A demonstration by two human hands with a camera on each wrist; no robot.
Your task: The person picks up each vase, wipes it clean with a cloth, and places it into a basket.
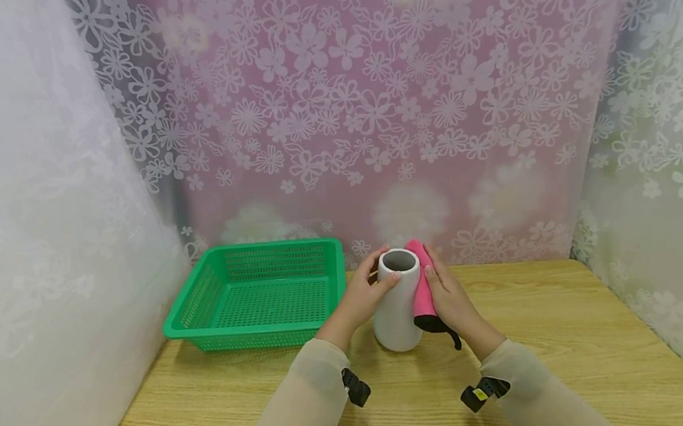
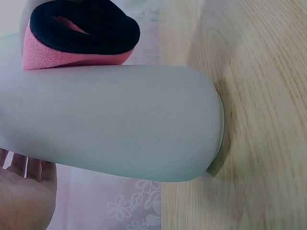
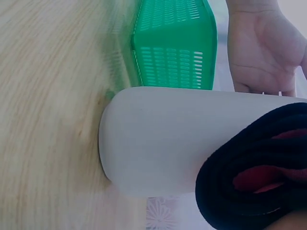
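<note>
A tall white vase [image 1: 397, 315] stands upright on the wooden table, its round mouth facing up. My left hand [image 1: 361, 295] grips the vase near its top from the left, thumb on the near side. In my right hand [image 1: 452, 298] is a folded pink cloth [image 1: 422, 288] with black trim and a black strip hanging from its lower end. The cloth lies along the vase's right side, touching it. In the left wrist view the vase [image 2: 115, 120] fills the middle, with the rolled black edge of the cloth [image 2: 81, 38] against it. Much of the right hand's grip is hidden in the right wrist view.
A green plastic basket [image 1: 258, 328] with slotted sides stands on the table [image 1: 547, 330] to the left of the vase. Pink flowered sheeting [image 1: 367, 99] hangs behind the table, and pale sheeting [image 1: 38, 238] hangs at both sides.
</note>
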